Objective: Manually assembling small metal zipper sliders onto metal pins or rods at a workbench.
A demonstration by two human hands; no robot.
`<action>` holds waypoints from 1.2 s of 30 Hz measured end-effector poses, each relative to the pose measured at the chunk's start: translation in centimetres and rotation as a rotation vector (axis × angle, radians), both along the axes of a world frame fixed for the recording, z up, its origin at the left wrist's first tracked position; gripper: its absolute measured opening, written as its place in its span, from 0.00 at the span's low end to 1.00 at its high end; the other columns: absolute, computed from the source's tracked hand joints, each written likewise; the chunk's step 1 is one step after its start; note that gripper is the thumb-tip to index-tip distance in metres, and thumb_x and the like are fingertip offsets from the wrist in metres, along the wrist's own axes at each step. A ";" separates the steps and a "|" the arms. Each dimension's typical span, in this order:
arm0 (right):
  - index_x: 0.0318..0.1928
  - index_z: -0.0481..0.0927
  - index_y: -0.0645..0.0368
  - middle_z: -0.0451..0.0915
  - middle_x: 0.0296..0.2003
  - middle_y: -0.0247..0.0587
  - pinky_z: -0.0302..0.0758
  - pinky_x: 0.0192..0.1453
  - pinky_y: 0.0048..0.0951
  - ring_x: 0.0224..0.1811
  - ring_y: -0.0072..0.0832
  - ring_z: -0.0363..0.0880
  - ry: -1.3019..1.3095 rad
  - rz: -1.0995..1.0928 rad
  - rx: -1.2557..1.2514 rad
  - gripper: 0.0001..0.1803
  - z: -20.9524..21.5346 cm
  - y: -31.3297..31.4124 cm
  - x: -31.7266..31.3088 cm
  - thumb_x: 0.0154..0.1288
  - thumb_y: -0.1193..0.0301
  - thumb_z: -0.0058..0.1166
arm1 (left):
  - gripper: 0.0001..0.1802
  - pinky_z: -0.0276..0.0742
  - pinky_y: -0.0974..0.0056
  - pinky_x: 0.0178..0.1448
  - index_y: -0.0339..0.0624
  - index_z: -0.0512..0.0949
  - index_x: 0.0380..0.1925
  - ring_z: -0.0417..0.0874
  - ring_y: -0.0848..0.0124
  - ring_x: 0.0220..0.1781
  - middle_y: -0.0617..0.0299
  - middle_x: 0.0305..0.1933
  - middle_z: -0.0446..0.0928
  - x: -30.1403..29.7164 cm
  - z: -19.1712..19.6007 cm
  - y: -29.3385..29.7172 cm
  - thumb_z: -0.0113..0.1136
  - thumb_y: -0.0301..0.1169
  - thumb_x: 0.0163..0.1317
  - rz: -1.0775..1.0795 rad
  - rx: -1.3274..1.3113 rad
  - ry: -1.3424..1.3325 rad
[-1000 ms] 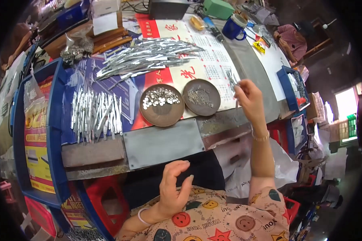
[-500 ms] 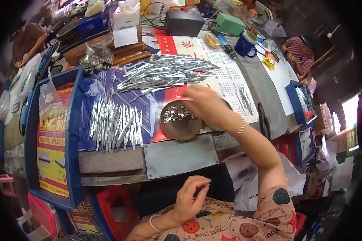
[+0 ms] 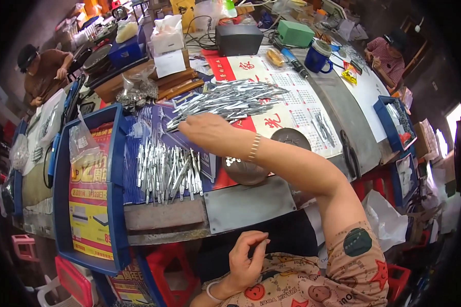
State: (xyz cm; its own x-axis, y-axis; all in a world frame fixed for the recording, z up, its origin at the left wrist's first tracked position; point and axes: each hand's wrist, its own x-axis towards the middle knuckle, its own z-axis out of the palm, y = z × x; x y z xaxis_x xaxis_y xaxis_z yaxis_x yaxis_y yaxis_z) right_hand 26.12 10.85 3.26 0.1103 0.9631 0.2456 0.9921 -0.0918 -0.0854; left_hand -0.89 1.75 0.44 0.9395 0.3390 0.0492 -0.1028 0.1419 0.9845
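My right hand (image 3: 206,134) reaches across the table to the near left end of a heap of thin metal strips (image 3: 230,97). Its fingers point down and left, and their tips are hidden behind the back of the hand. Beneath that forearm stands a round dish (image 3: 248,176) with small shiny metal discs, partly covered by the wrist. A second round dish (image 3: 291,137) sits just behind the arm. Low in front of my body is my left hand (image 3: 247,258), its thumb and forefinger tips pinched together; anything between them is too small to name. Shorter flat strips (image 3: 169,171) lie at the table's front left.
A blue tray (image 3: 119,194) stands left of the strips. Pliers (image 3: 349,153) lie at the right, near a blue mug (image 3: 317,56). Further back are a black box (image 3: 238,40) and a green box (image 3: 294,34). Two other people sit at far left and far right.
My right hand has swung left from above the dishes to the heap's left end. My left hand keeps its pinched pose. The whole view has shifted slightly.
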 end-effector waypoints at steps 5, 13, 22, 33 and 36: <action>0.50 0.71 0.60 0.78 0.35 0.44 0.76 0.36 0.32 0.32 0.35 0.80 0.608 -0.037 0.179 0.20 6.5 -10.8 -5.7 0.55 0.80 0.52 | 0.21 0.66 0.62 0.61 0.30 0.64 0.54 0.72 0.65 0.54 0.50 0.56 0.67 0.2 -0.6 0.3 0.50 0.16 0.60 0.271 -0.168 -0.149; 0.52 0.72 0.58 0.77 0.34 0.44 0.76 0.38 0.37 0.35 0.42 0.78 0.799 -0.250 0.204 0.24 1.7 -21.1 -15.3 0.51 0.80 0.56 | 0.20 0.68 0.69 0.57 0.31 0.63 0.60 0.73 0.74 0.51 0.57 0.51 0.72 1.4 0.1 -0.9 0.45 0.24 0.69 0.019 -0.198 -0.042; 0.41 0.76 0.62 0.77 0.32 0.44 0.74 0.36 0.32 0.31 0.33 0.76 0.713 -0.536 0.410 0.11 2.2 -24.9 -10.2 0.56 0.78 0.55 | 0.16 0.76 0.67 0.48 0.29 0.68 0.55 0.80 0.70 0.40 0.53 0.42 0.78 0.5 0.4 -1.9 0.43 0.28 0.72 -0.011 -0.278 0.063; 0.40 0.73 0.62 0.76 0.34 0.48 0.70 0.44 0.42 0.40 0.46 0.76 0.169 -0.567 -0.006 0.13 -0.9 -21.4 1.0 0.57 0.69 0.55 | 0.09 0.73 0.71 0.39 0.36 0.65 0.47 0.79 0.74 0.32 0.52 0.40 0.79 0.3 0.2 -2.8 0.44 0.29 0.71 -0.137 -0.464 0.070; 0.34 0.72 0.61 0.76 0.33 0.49 0.71 0.42 0.43 0.39 0.47 0.76 0.213 -0.593 -0.058 0.08 -1.5 -20.6 2.2 0.55 0.71 0.53 | 0.10 0.73 0.72 0.39 0.35 0.66 0.47 0.78 0.75 0.32 0.52 0.39 0.79 0.3 0.1 -2.4 0.45 0.29 0.71 -0.145 -0.488 0.098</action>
State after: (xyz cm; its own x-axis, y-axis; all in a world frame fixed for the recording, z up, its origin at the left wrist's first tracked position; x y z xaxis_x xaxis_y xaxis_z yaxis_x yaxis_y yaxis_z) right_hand 28.30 -9.78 1.81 0.6703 0.7341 0.1087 0.7327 -0.6314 -0.2540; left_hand -0.55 -0.66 0.55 0.9708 0.1670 -0.1724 0.0409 0.5928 0.8043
